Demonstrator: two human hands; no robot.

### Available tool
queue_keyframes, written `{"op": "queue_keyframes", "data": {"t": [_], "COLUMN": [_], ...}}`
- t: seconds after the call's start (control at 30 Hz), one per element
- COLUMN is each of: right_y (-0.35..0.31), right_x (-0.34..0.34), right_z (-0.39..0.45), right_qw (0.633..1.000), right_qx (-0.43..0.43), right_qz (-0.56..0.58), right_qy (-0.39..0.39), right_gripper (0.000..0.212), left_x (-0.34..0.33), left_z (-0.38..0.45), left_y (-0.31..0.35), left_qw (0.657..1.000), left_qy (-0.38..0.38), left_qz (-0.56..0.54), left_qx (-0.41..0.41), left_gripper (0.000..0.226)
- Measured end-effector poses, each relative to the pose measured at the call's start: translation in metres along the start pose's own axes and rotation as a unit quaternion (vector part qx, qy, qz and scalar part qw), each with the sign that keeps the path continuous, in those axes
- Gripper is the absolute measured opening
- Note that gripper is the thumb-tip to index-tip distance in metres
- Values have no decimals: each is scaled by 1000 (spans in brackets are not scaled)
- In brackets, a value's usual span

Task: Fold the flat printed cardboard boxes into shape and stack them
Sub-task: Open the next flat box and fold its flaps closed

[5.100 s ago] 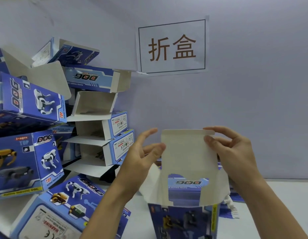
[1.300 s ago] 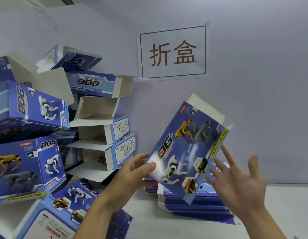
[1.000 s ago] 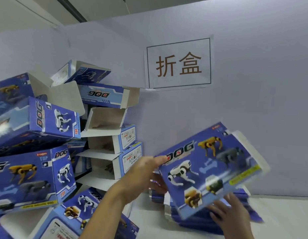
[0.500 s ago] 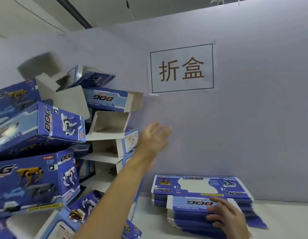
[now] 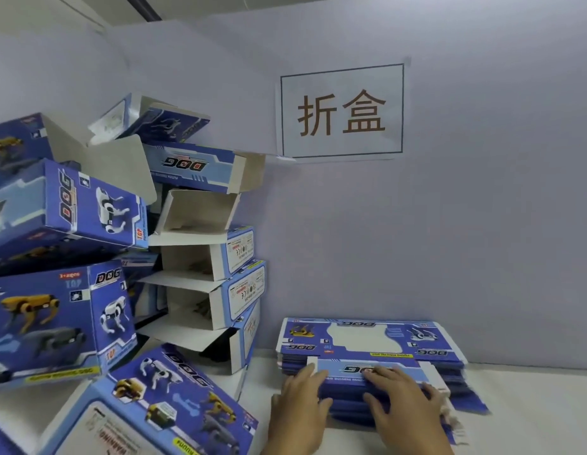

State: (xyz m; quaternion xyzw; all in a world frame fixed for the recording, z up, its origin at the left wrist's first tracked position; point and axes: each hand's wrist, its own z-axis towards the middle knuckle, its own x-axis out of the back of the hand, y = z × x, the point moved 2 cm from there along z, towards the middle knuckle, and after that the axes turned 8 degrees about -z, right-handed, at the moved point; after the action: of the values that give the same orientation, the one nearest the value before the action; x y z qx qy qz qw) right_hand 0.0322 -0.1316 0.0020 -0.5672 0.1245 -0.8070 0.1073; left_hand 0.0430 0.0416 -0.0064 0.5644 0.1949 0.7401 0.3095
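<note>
Flat box stack touched by both hands: left hand at near-left edge, right hand on top, fingers relaxed, nothing gripped; folded box pile left of stack

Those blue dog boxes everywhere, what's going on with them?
A person is folding flat printed cartons into boxes. Both hands, the left hand and the right hand, rest on the stack of flat cartons on the white table, apparently taking the next one. Folded boxes, many with open flaps, are heaped untidily on the left, under a paper sign on the wall.
</note>
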Motion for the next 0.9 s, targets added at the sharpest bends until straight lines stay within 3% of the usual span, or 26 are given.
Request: {"op": "queue_keyframes", "data": {"t": [0.13, 0.43, 0.9], "right_y": [4, 3, -2], "right_x": [6, 13, 18], "right_z": [-2, -1, -6], "right_qw": [999, 994, 984], "right_qx": [-10, 27, 84], "right_qz": [-1, -10, -32], "right_qy": [32, 101, 156], "right_gripper": [27, 22, 20], "left_x": [7, 14, 15], "left_z": [-6, -9, -8], "left_y": [-1, 5, 8], "left_qw": [996, 988, 979], "left_qy": [80, 147, 174], "left_qz": [-13, 8, 35], "left_qx": [-24, -57, -103], "left_gripper": [34, 28, 30]}}
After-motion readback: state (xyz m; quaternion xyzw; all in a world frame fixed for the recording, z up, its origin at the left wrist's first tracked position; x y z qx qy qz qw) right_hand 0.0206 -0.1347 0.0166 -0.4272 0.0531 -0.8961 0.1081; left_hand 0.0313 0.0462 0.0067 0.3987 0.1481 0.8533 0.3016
